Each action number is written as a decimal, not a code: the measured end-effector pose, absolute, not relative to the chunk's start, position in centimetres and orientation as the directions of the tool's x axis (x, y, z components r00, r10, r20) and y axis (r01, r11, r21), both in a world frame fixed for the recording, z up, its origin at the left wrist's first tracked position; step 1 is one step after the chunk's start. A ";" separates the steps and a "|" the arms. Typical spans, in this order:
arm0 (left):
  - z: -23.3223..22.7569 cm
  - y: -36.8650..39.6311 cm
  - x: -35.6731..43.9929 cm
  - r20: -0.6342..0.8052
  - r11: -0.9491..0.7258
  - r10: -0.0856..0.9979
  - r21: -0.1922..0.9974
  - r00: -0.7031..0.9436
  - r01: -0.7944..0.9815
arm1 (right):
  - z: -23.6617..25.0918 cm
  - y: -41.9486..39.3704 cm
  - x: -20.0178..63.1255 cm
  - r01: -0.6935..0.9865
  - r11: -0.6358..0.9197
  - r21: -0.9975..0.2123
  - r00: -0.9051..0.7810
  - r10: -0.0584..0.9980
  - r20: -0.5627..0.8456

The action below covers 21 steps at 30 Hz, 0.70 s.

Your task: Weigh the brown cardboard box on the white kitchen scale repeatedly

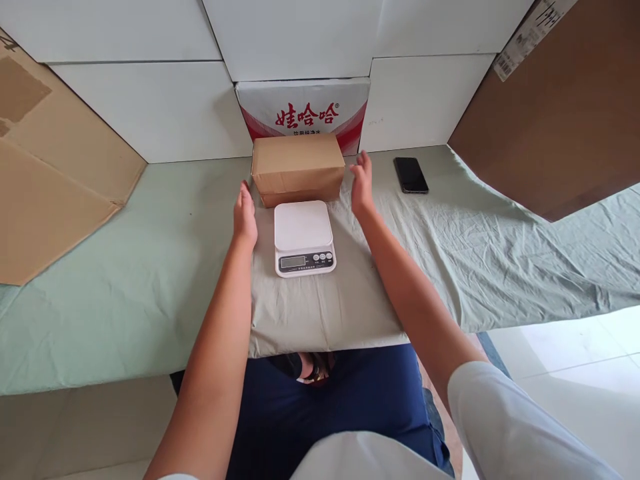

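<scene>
Left hand: (245, 217) open, palm inward, just left of the box (299, 168), holding nothing.
Right hand: (361, 183) open too, near the box's right end, not clearly touching.
Box place: frame centre, just behind the scale (303, 237), on the cloth (150, 267).
Box axis: long side runs left-right, broad face toward the camera.
Risk: an uneven squeeze might tip the box onto the scale; a wide swing could reach the phone (411, 175).
</scene>
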<state>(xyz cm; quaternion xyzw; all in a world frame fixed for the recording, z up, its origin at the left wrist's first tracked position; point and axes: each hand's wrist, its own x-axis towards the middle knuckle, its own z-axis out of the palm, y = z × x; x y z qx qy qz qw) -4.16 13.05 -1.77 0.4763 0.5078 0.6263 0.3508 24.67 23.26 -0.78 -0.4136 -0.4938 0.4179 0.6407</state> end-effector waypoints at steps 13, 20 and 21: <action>-1.1 13.3 -3.4 0.179 -0.207 0.957 0.973 -0.227 -0.104 | -0.9 21.0 24.2 -0.111 0.189 -0.976 0.047 0.982 0.185; -1.4 13.3 -2.7 0.262 -0.280 0.945 0.957 -0.197 -0.070 | 1.0 17.6 21.5 -0.076 0.274 -0.959 -0.105 0.954 0.281; -1.4 13.3 -2.7 0.264 -0.283 0.944 0.957 -0.198 -0.072 | 1.0 17.4 21.5 -0.069 0.277 -0.958 -0.097 0.954 0.283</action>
